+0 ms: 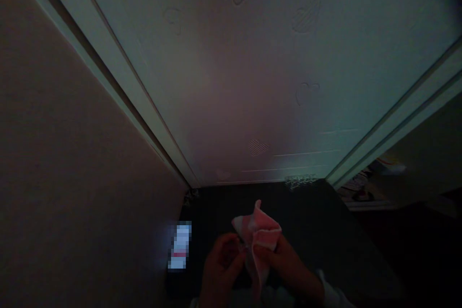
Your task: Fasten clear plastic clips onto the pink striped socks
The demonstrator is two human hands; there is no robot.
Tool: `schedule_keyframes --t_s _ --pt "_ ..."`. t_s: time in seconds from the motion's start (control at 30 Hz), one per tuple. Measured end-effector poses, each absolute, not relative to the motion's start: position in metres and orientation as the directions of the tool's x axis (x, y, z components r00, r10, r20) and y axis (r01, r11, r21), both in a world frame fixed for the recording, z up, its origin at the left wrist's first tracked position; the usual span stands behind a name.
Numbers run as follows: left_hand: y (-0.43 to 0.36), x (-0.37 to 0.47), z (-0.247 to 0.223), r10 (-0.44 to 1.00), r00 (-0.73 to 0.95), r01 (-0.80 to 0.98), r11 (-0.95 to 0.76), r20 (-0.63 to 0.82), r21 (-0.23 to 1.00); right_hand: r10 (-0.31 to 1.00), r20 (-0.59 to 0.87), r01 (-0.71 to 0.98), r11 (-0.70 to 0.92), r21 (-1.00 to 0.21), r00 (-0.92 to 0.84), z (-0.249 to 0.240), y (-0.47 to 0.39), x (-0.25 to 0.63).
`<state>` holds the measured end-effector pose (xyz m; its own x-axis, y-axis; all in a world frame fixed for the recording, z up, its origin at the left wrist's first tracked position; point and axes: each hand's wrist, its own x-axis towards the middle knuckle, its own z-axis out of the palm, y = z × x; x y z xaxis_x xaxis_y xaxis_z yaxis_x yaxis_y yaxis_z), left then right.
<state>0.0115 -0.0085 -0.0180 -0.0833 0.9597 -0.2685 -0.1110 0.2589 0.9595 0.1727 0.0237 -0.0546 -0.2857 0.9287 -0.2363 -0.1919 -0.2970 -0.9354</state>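
Note:
Low in the head view, a pink and white cloth stands up in loose folds above a dark surface. My right hand is closed around its right side, with the thumb pressed over the fabric. To the left, my left hand has its fingers curled and the thumb drawn in toward the cloth's left edge. A small pale bit shows at its fingertips. Dim light hides whether that is part of the cloth or something separate.
A dark flat surface lies below my hands, against a pale panel with embossed hearts. A lit, pixelated screen lies at the left, near a plain wall. Blurred items show at the right beyond the frame.

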Motion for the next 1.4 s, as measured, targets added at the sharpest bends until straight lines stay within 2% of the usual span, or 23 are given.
schedule_keyframes --t_s 0.17,0.27,0.37,0.47,0.6,0.8,0.93,1.1,1.23,1.4 --pt "-0.006 0.012 -0.012 0.947 -0.098 -0.111 0.297 -0.307 0.949 0.915 0.023 -0.010 0.020 -1.000 -0.404 -0.043 0.022 0.177" --pt "-0.005 0.014 -0.011 0.950 -0.068 -0.076 0.298 -0.303 0.951 0.906 0.070 0.009 0.081 -0.997 -0.418 -0.038 0.019 0.177" --pt "-0.007 0.015 -0.011 0.967 -0.047 -0.015 0.249 -0.249 0.968 0.928 0.095 0.020 0.110 -0.994 -0.360 -0.037 0.018 0.176" --pt "-0.009 0.015 -0.011 0.993 -0.035 0.095 0.117 -0.114 0.989 0.975 0.011 0.003 0.012 -1.000 -0.221 -0.040 0.019 0.173" --pt "-0.011 0.012 -0.008 0.997 0.031 0.275 -0.083 0.077 0.958 0.956 -0.256 -0.083 -0.269 -0.959 -0.147 -0.043 0.018 0.168" --pt "-0.012 0.008 -0.009 0.981 0.115 0.393 -0.187 0.154 0.900 0.934 -0.329 -0.156 -0.348 -0.924 -0.137 -0.038 0.021 0.165" --pt "-0.013 0.008 -0.017 0.985 0.101 0.350 -0.164 0.137 0.922 0.917 -0.360 -0.259 -0.395 -0.882 -0.172 -0.034 0.022 0.164" --pt "-0.013 0.009 -0.019 0.999 -0.015 0.273 -0.042 0.048 0.961 0.903 -0.384 -0.356 -0.429 -0.830 -0.192 -0.043 0.023 0.163" --pt "-0.009 0.010 -0.016 0.999 -0.050 0.222 0.032 -0.021 0.974 0.939 -0.294 -0.293 -0.335 -0.896 -0.176 -0.047 0.025 0.162" --pt "-0.006 0.008 -0.015 0.978 -0.105 0.093 0.188 -0.178 0.978 0.938 -0.169 -0.212 -0.239 -0.948 -0.302 -0.043 0.025 0.165"
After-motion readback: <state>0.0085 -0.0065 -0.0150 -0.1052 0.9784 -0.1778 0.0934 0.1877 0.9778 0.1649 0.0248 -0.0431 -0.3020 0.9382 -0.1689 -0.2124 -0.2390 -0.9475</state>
